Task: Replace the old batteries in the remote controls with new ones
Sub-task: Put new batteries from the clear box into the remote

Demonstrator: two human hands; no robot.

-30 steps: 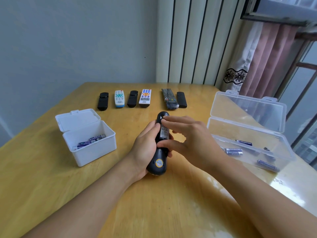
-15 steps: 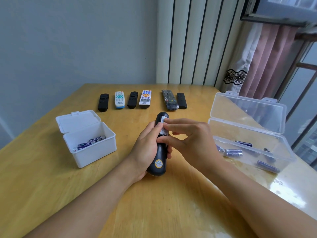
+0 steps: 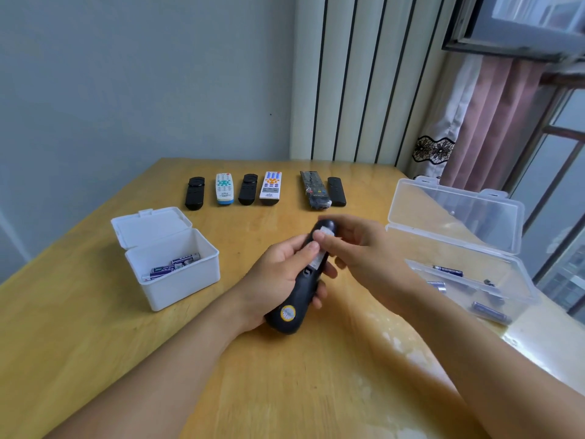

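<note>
The left hand [image 3: 278, 280] was wrapped around a black remote [image 3: 304, 280], holding it back-side up just above the middle of the table [image 3: 95, 359], thumb along its left edge. The right hand [image 3: 367, 251] reached in from the right, its fingertips [image 3: 318, 237] curled onto the upper part of the remote's back, where a whitish label showed. Motion blur made it impossible to tell whether they pinched the battery cover or only pressed on it, or whether the compartment was open.

Out from there, an open white box [image 3: 172, 270] sat towards the table's left edge with several batteries [image 3: 172, 264] in it, and an open clear plastic box [image 3: 459, 258] stood along the right edge holding a few loose batteries [image 3: 448, 271]. Six more remotes [image 3: 264, 188] lay in a row near the far edge.

Which box held the new cells could not be told. Judging by the layout, the work was on one remote, with the row at the back either waiting or finished; nothing visible settled that.
</note>
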